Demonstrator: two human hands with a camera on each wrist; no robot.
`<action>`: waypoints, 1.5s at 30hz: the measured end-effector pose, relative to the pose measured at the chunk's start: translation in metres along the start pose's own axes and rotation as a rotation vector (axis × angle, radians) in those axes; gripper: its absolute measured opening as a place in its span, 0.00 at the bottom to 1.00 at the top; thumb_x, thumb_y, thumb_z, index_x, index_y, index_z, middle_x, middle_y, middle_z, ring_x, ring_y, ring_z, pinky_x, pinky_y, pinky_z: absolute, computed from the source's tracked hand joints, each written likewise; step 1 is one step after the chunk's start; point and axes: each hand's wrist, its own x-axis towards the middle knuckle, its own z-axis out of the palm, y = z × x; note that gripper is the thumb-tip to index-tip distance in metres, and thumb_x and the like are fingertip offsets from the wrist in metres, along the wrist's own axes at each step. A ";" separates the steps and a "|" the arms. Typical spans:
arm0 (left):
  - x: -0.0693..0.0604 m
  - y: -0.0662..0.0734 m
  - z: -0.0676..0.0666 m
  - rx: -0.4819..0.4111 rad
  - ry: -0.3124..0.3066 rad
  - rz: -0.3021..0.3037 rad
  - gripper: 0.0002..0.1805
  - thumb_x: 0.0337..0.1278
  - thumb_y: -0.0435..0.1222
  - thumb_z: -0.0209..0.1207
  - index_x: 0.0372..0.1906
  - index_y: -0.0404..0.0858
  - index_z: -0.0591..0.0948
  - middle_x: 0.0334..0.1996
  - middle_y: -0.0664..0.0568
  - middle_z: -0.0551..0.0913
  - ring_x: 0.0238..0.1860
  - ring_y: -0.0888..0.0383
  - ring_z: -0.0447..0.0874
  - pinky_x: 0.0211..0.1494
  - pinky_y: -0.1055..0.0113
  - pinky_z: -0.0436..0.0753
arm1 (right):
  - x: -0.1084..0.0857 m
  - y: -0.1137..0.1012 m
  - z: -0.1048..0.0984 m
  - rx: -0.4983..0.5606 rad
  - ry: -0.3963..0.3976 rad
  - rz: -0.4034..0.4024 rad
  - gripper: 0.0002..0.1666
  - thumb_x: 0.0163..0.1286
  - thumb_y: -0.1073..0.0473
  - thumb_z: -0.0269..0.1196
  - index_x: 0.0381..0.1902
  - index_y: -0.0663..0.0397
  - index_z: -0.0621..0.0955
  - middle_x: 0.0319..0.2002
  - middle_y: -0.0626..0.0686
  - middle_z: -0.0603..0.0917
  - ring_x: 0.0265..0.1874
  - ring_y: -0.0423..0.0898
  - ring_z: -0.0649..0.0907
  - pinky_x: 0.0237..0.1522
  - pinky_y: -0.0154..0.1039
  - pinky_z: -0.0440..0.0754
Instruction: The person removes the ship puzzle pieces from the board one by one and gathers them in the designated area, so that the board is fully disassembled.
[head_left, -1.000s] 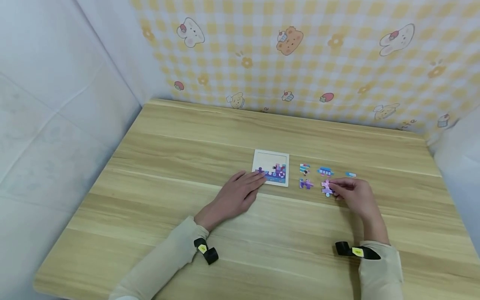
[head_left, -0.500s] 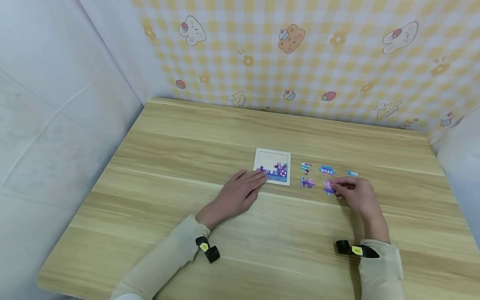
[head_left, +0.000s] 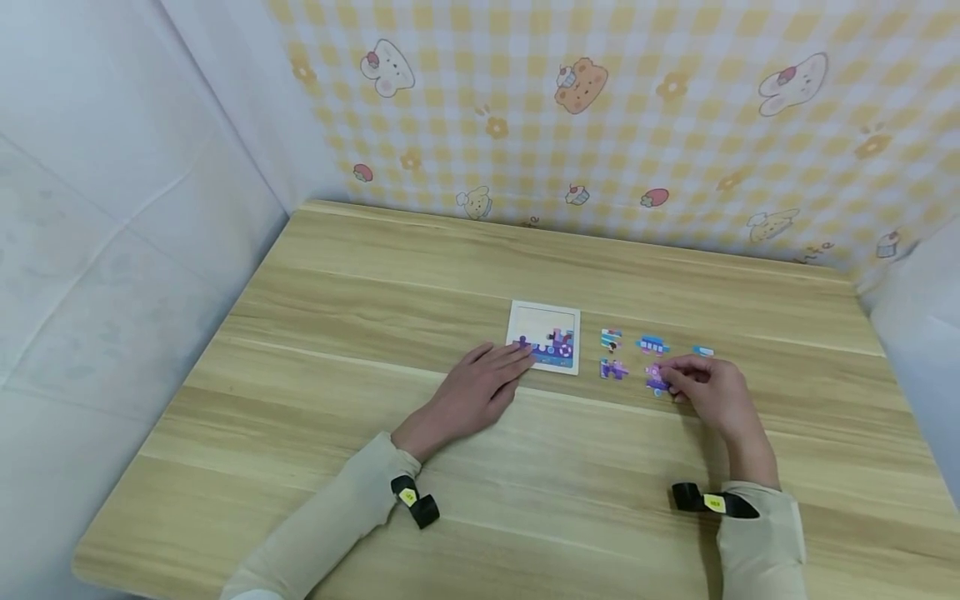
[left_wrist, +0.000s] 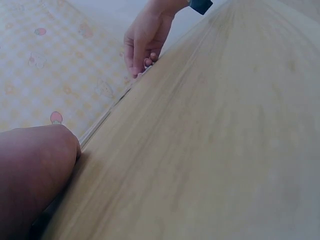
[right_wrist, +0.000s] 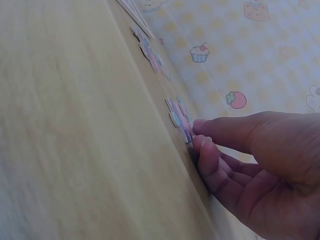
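Note:
My left hand [head_left: 474,392] lies with straight fingers over the lower left corner of a small white-framed puzzle tray [head_left: 577,329], palm side down. Joined purple and blue pieces [head_left: 553,354] fill the tray's lower part; its upper part shows bare board. To the right, my right hand [head_left: 712,396] pinches a pink and purple puzzle piece [head_left: 654,375] by its right edge between thumb and fingertips. In the right wrist view this jigsaw piece [right_wrist: 179,120] is at table level. The left wrist view shows part of my left hand [left_wrist: 37,170], its fingertips hidden.
Between tray and right hand lie a striped piece [head_left: 611,339] and a purple piece [head_left: 612,368]. A blue piece with windows [head_left: 652,344] and a small blue-white piece [head_left: 702,351] lie behind the right hand. A yellow checked cloth [head_left: 525,108] hangs behind the wooden table [head_left: 375,292].
Both hands keep their places, the left on the tray and the right at the pink and purple puzzle piece. The head view has shifted slightly.

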 end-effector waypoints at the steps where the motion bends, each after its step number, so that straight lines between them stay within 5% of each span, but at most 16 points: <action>1: 0.000 0.000 0.000 0.001 0.000 -0.002 0.24 0.77 0.40 0.45 0.73 0.45 0.69 0.73 0.55 0.66 0.74 0.59 0.60 0.77 0.53 0.53 | 0.000 -0.001 0.000 0.002 0.001 -0.005 0.15 0.75 0.59 0.59 0.49 0.66 0.84 0.39 0.62 0.86 0.28 0.38 0.83 0.29 0.32 0.84; 12: -0.001 0.000 0.000 0.031 0.000 0.012 0.25 0.77 0.41 0.45 0.73 0.45 0.68 0.73 0.56 0.66 0.75 0.59 0.59 0.77 0.54 0.53 | 0.000 -0.023 0.007 0.053 0.033 -0.067 0.19 0.76 0.54 0.59 0.48 0.68 0.82 0.33 0.62 0.84 0.25 0.42 0.84 0.28 0.35 0.85; 23: -0.003 -0.002 0.003 0.039 -0.011 -0.003 0.25 0.77 0.42 0.44 0.74 0.47 0.67 0.74 0.57 0.64 0.75 0.60 0.57 0.78 0.54 0.51 | 0.039 -0.079 0.056 0.100 -0.095 -0.160 0.19 0.77 0.55 0.57 0.50 0.66 0.84 0.34 0.64 0.85 0.29 0.53 0.83 0.29 0.37 0.83; 29: -0.003 -0.001 0.002 0.034 -0.028 0.002 0.25 0.78 0.43 0.43 0.75 0.47 0.66 0.74 0.58 0.63 0.76 0.61 0.56 0.78 0.53 0.51 | 0.054 -0.100 0.077 -0.038 -0.115 -0.193 0.15 0.75 0.62 0.58 0.52 0.65 0.84 0.40 0.61 0.85 0.35 0.52 0.83 0.36 0.38 0.81; 33: -0.004 0.000 0.001 0.039 -0.019 0.003 0.25 0.78 0.43 0.43 0.75 0.47 0.66 0.74 0.58 0.63 0.75 0.60 0.57 0.78 0.53 0.52 | 0.058 -0.099 0.083 -0.134 -0.124 -0.191 0.15 0.73 0.64 0.60 0.53 0.65 0.84 0.43 0.60 0.85 0.38 0.51 0.82 0.39 0.42 0.81; 45: -0.001 -0.002 0.003 0.034 -0.001 0.011 0.25 0.77 0.41 0.45 0.74 0.46 0.67 0.74 0.56 0.65 0.75 0.60 0.59 0.77 0.54 0.53 | 0.061 -0.092 0.085 -0.203 -0.179 -0.213 0.21 0.70 0.60 0.65 0.58 0.64 0.82 0.40 0.60 0.77 0.35 0.51 0.75 0.33 0.40 0.74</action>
